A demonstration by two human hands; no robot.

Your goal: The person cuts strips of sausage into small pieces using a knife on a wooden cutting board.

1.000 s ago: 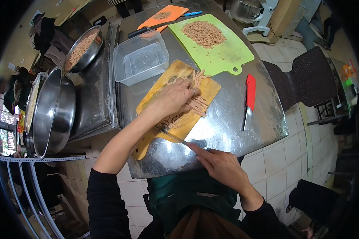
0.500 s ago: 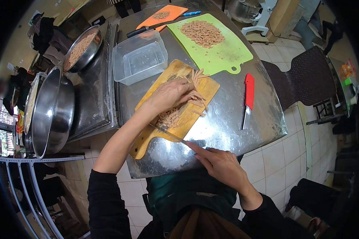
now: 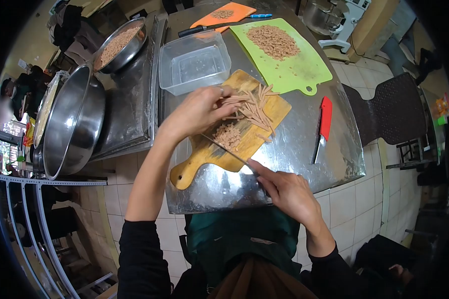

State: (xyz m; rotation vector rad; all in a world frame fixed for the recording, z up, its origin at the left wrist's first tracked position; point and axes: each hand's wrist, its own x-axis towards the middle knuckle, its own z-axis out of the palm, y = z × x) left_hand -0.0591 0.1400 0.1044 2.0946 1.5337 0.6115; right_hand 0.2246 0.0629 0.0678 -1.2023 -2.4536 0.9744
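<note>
A wooden cutting board (image 3: 212, 154) lies slanted on the metal table (image 3: 289, 149). Long brown strips (image 3: 257, 110) are spread over its upper part, and a small heap of chopped bits (image 3: 228, 136) sits lower down. My left hand (image 3: 202, 108) is over the board's left side, its fingers closed on some strips at their left ends. My right hand (image 3: 289, 194), by the near edge of the table, is wrapped round the handle of a knife. The knife blade (image 3: 227, 149) points up and left across the board, just below the chopped heap.
Clear plastic box (image 3: 194, 62) behind the board; green board (image 3: 299, 70) with chopped bits at back right; orange board (image 3: 239, 11) beyond. Red-handled knife (image 3: 325, 119) at right. Metal bowls (image 3: 77, 122) at left, one (image 3: 134, 47) holding brown bits. Chair (image 3: 391, 109) at far right.
The camera view has shifted, so the table's things appear farther right. My left hand has drawn back leftward from over the strips, showing more of them and the chopped heap. The knife stays in my right hand.
</note>
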